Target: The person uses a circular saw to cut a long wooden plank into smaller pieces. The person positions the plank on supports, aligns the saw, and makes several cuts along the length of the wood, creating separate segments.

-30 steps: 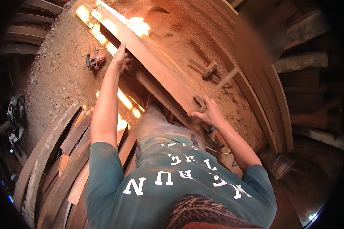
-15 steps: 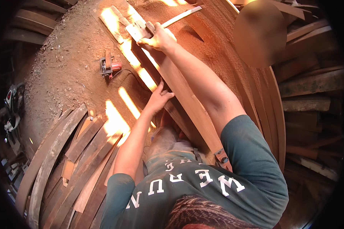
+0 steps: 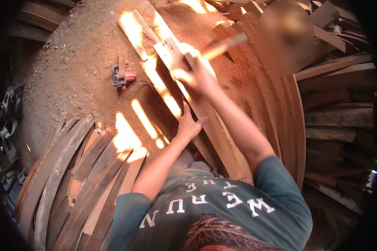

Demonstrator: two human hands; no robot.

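Observation:
A long, smooth wooden board [image 3: 217, 130] lies slanted from the far left toward my waist. My right hand [image 3: 200, 78], blurred by motion, is closed over the board around a wooden tool. The tool's dark block [image 3: 190, 62] shows by my thumb, and its pale flat bar [image 3: 226, 45] sticks out to the far right; its exact kind is unclear. Nearer to me, my left hand [image 3: 190, 126] rests at the board's left edge. Its index finger stretches forward and its thumb reaches across toward the board's edge.
A red circular saw [image 3: 125, 76] with a cord sits on the dirt floor [image 3: 77, 79] at left. Stacked planks [image 3: 96, 167] fill the near left; more timber [image 3: 339, 119] lies at right. Sawdust [image 3: 238, 83] covers curved boards beyond my right arm. Narrow wood strips [image 3: 132, 35] lie far ahead.
My right hand has moved toward me along the board with the wooden tool. The left hand stays at the board's left edge. The view has shifted slightly; the bolted fitting at the board's near end no longer shows.

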